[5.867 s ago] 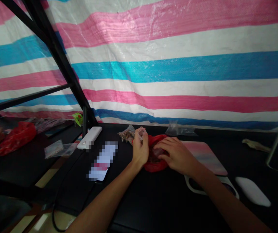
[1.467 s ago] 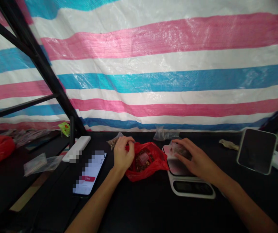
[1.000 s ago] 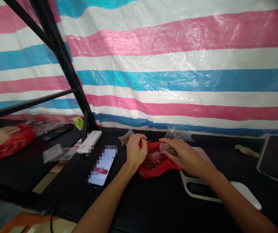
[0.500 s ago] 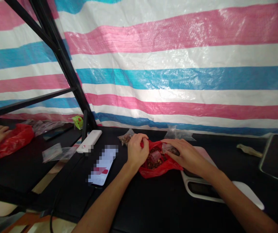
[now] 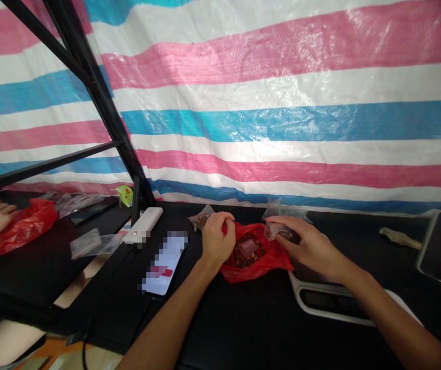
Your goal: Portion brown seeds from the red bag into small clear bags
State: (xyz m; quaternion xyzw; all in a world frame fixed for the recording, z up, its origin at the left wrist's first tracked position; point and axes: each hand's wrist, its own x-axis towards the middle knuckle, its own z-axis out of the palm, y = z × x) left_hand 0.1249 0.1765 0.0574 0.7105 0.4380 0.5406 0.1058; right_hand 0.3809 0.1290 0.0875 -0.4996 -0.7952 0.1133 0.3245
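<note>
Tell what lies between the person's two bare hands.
In the head view, an open red plastic bag lies there, with brown pieces and a clear plastic object inside.

Your left hand (image 5: 217,240), holding up a clear bag at the start, now curls on the left edge of the red bag (image 5: 239,276). Your right hand (image 5: 311,245), then inside the red bag and later over the scale (image 5: 330,304), now pinches a filled pouch (image 5: 276,230), drawn slightly right from the red rim. The clear cup (image 5: 247,249) lies uncovered on the brown pieces (image 5: 242,261). What looks like a bare knee (image 5: 12,343) has appeared at lower left.
</note>
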